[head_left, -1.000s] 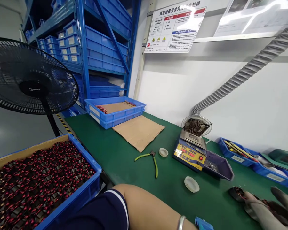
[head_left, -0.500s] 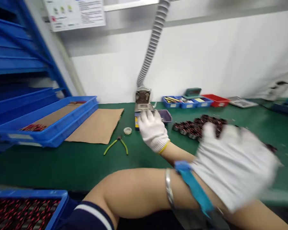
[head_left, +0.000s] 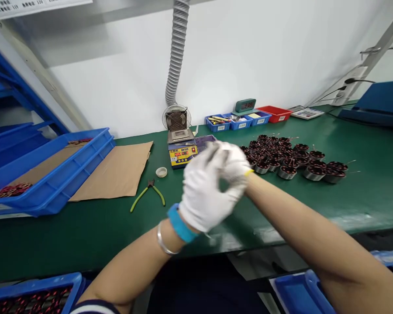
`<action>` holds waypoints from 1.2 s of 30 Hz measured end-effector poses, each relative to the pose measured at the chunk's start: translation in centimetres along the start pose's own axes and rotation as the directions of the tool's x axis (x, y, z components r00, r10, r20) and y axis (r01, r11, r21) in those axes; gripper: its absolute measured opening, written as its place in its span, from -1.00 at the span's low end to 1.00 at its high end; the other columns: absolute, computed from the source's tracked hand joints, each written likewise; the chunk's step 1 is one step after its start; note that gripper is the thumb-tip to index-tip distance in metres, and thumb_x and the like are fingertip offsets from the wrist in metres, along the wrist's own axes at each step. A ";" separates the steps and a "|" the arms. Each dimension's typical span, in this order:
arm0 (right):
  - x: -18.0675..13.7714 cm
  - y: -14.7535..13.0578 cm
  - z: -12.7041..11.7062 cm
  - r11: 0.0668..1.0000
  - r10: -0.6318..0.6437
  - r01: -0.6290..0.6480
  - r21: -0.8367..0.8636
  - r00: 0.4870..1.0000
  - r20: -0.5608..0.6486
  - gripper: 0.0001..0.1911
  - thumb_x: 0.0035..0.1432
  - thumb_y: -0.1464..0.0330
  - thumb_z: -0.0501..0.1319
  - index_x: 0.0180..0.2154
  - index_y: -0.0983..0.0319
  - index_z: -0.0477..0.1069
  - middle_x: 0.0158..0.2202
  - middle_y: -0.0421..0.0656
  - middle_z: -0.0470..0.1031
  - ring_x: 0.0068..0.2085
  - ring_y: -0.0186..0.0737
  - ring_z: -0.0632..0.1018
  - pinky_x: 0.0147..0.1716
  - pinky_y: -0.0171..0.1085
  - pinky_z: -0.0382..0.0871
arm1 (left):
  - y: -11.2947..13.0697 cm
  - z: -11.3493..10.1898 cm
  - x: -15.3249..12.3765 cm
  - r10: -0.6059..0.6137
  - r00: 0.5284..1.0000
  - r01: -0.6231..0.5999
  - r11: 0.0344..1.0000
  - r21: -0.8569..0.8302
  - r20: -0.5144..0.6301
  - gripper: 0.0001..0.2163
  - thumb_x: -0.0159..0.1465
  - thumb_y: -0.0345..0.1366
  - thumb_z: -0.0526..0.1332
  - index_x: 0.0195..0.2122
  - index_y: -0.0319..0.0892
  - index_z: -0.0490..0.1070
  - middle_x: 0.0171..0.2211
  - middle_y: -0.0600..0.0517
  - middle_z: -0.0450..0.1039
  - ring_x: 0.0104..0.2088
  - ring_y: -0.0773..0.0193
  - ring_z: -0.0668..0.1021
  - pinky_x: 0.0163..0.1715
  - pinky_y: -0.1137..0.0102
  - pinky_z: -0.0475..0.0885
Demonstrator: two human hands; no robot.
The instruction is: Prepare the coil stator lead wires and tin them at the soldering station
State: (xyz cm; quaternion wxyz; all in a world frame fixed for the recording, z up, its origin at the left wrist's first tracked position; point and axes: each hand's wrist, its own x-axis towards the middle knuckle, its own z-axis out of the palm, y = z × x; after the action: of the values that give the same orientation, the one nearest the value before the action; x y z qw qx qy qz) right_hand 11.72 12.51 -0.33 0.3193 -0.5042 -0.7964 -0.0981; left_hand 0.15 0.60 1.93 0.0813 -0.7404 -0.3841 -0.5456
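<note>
Both my hands wear white knit gloves and meet above the green bench (head_left: 85, 231), in front of me. My left hand (head_left: 205, 196) has a blue wrist strap (head_left: 180, 223) and a metal bangle below it; its fingers curl against my right hand (head_left: 235, 162). The right hand's fingers are bent and blurred by motion. Whether anything lies between the two hands cannot be made out. Just right of the hands, several red-wound coils (head_left: 290, 157) in metal cups stand grouped on the bench. Behind the hands sits a yellow-fronted solder pot (head_left: 182, 153).
Green-handled cutters (head_left: 147, 195) and a small white cap (head_left: 161, 172) lie left of the hands, beside a cardboard sheet (head_left: 114, 170) and a blue tray (head_left: 57, 168). A ribbed fume hose (head_left: 177, 52) drops to a small fan. Small parts bins (head_left: 237, 121) line the wall. Blue crates (head_left: 296, 292) sit below the bench edge.
The view has swung right and down from the shelving and fan to the bench. My left hand has moved in from the right foreground and now meets my right hand at the centre.
</note>
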 end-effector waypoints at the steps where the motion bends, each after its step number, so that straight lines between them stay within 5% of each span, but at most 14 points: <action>1: -0.6 2.0 -0.5 0.996 0.056 -0.054 -0.071 0.998 0.025 -0.48 0.23 0.18 0.26 0.14 0.31 0.38 -0.07 0.04 0.53 -0.06 -0.03 0.55 -0.04 -0.04 0.43 | -1.8 -0.6 -0.5 -0.075 0.995 0.074 0.997 -0.008 -0.065 -0.61 0.25 -0.18 0.32 0.08 -0.14 0.40 0.11 -0.17 0.47 0.12 0.06 0.54 0.13 0.14 0.47; 3: -2.2 5.7 -1.2 0.967 0.176 -0.163 -0.195 0.983 0.051 -0.39 0.18 0.23 0.25 0.19 0.43 0.34 -0.13 0.21 0.54 -0.08 0.11 0.55 -0.08 -0.01 0.40 | -5.0 -1.5 -1.7 -0.220 0.958 0.214 0.975 -0.054 -0.181 -0.67 0.23 -0.22 0.34 0.00 -0.17 0.42 0.00 -0.14 0.51 0.01 0.11 0.60 0.02 0.21 0.54; 7: -4.9 10.1 -0.2 0.926 0.248 -0.195 -0.323 0.960 0.131 -0.44 0.20 0.34 0.12 0.18 0.48 0.36 -0.11 0.29 0.55 0.00 0.19 0.52 -0.03 0.04 0.32 | -7.5 -0.7 -4.2 -0.378 0.912 0.345 0.918 -0.197 -0.161 -0.75 0.24 -0.25 0.32 -0.09 -0.21 0.44 -0.12 -0.13 0.55 -0.09 0.14 0.63 -0.04 0.22 0.56; 12: -5.2 10.9 2.0 0.922 0.223 -0.144 -0.358 0.957 0.188 -0.43 0.21 0.40 0.05 0.24 0.43 0.32 0.00 0.20 0.55 0.21 0.19 0.39 0.21 0.14 0.13 | -7.7 0.6 -6.3 -0.373 0.928 0.364 0.888 -0.280 0.023 -0.85 0.25 -0.31 0.26 -0.16 -0.17 0.47 -0.13 -0.12 0.59 -0.11 0.16 0.65 -0.08 0.25 0.58; 17: -4.5 10.6 2.1 0.928 0.259 -0.187 -0.322 0.945 0.198 -0.46 0.21 0.41 0.03 0.18 0.44 0.40 -0.05 0.21 0.57 0.15 0.20 0.46 0.26 0.20 0.06 | -7.7 0.0 -6.4 -0.540 0.836 0.539 0.769 -0.345 0.103 -0.86 0.20 -0.24 0.30 -0.26 -0.17 0.49 -0.22 -0.09 0.60 -0.17 0.17 0.64 -0.08 0.26 0.56; 20: -4.5 9.1 1.5 0.934 0.305 -0.253 -0.254 0.932 0.194 -0.48 0.23 0.35 0.07 0.14 0.44 0.45 -0.07 0.22 0.59 0.04 0.25 0.53 0.18 0.22 0.22 | -7.1 -0.1 -6.2 -0.689 0.687 0.702 0.549 -0.453 0.230 -0.78 0.18 -0.15 0.34 -0.25 -0.19 0.50 -0.24 -0.09 0.60 -0.24 0.20 0.63 -0.17 0.32 0.56; 23: -5.4 5.8 0.5 0.965 0.263 -0.258 -0.053 0.932 0.251 -0.45 0.21 0.29 0.14 0.21 0.28 0.39 -0.06 0.06 0.61 -0.04 0.07 0.60 0.03 0.01 0.48 | -6.6 0.0 -5.9 -0.792 0.406 0.846 0.138 -0.514 0.456 -0.58 0.15 0.04 0.35 -0.15 -0.19 0.45 -0.21 -0.09 0.59 -0.44 0.29 0.61 -0.53 0.45 0.47; 25: -6.4 2.7 -0.3 0.954 0.142 -0.213 0.211 0.940 0.310 -0.39 0.20 0.32 0.17 0.28 0.17 0.30 -0.05 -0.08 0.62 -0.09 -0.12 0.64 -0.08 -0.18 0.56 | -6.4 0.0 -5.6 -0.691 0.180 0.882 -0.201 -0.426 0.700 -0.44 0.17 0.22 0.26 -0.09 -0.19 0.41 -0.27 -0.09 0.57 -0.57 0.29 0.57 -0.71 0.48 0.34; 27: -7.5 -0.4 -1.1 0.839 -0.025 -0.154 0.522 0.947 0.319 -0.39 0.16 0.36 0.20 0.26 0.14 0.33 -0.02 -0.10 0.62 -0.11 -0.14 0.65 -0.14 -0.22 0.58 | -6.2 0.0 -5.3 -0.500 0.067 0.851 -0.424 -0.311 0.863 -0.39 0.19 0.30 0.16 -0.11 -0.21 0.42 -0.41 -0.05 0.53 -0.68 0.30 0.50 -0.79 0.47 0.27; 30: -8.0 -3.7 -1.7 0.776 -0.112 -0.025 0.630 0.978 0.176 -0.54 0.15 0.34 0.24 0.11 0.10 0.46 -0.01 -0.10 0.60 -0.08 -0.09 0.64 -0.15 -0.17 0.60 | -5.7 0.0 -5.3 -0.522 0.137 0.780 -0.467 -0.416 0.842 -0.50 0.19 0.20 0.25 -0.24 -0.21 0.45 -0.49 0.04 0.47 -0.70 0.40 0.42 -0.78 0.50 0.25; 33: -7.4 -4.6 -1.6 0.848 -0.190 0.209 0.487 0.978 -0.089 -0.81 0.18 0.31 0.26 -0.14 0.12 0.53 -0.15 -0.10 0.61 -0.05 -0.05 0.61 0.01 -0.03 0.53 | -5.2 0.1 -5.7 -0.659 0.218 0.764 -0.343 -0.546 0.720 -0.51 0.11 0.19 0.35 -0.40 -0.22 0.42 -0.59 0.10 0.38 -0.71 0.45 0.38 -0.76 0.52 0.26; 36: -6.9 -4.2 -0.8 0.871 -0.280 0.339 0.356 0.937 -0.208 -0.91 0.21 0.34 0.23 -0.35 0.14 0.49 -0.33 -0.16 0.59 -0.13 -0.08 0.62 0.12 0.08 0.42 | -5.1 0.3 -5.8 -0.730 0.229 0.738 -0.302 -0.604 0.644 -0.46 0.03 0.23 0.39 -0.40 -0.20 0.37 -0.60 0.12 0.36 -0.70 0.44 0.39 -0.73 0.51 0.33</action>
State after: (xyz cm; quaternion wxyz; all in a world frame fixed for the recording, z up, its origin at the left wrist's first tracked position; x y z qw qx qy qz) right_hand 10.40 4.99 -3.19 0.4511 -0.2884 -0.8442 -0.0267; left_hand -3.59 1.48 -4.80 -0.6736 -0.2430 -0.4062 -0.5677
